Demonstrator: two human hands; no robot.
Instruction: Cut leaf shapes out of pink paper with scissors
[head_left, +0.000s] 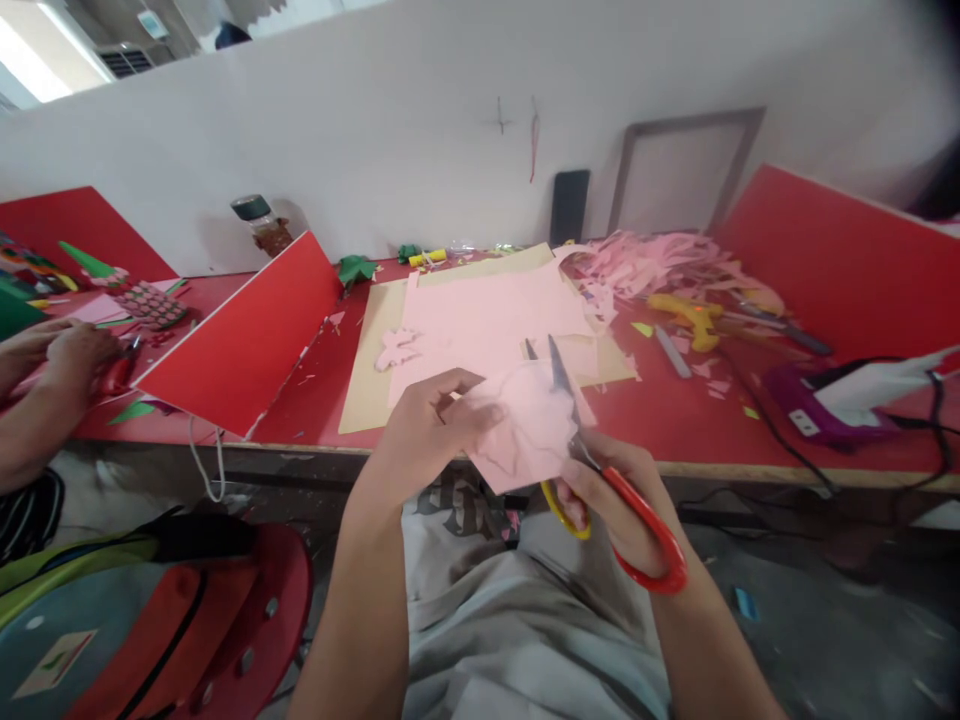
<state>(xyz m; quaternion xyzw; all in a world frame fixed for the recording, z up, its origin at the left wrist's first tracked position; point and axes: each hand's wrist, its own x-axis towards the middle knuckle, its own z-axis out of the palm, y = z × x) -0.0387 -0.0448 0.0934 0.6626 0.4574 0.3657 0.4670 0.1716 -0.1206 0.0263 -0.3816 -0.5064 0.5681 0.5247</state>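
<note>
My left hand (442,425) pinches a pink sheet of paper (517,450) by its left side, just in front of the table edge. A curvy outline is drawn on the sheet, and its right side looks partly cut. My right hand (615,490) has its fingers in the loops of scissors (645,540) with red and yellow handles. The scissor blades are spread at the sheet's right edge, pointing away from me. Beyond the hands, larger pink paper (487,310) lies on a tan board (361,385). A small pink cut-out (396,347) rests on its left.
Pink paper scraps (652,265) heap at the back right, near a yellow glue gun (694,320) and a purple power strip (817,410). Red panels (247,340) stand at both sides. At far left, another person's hands (79,355) work beside a patterned cone-topped craft (146,300).
</note>
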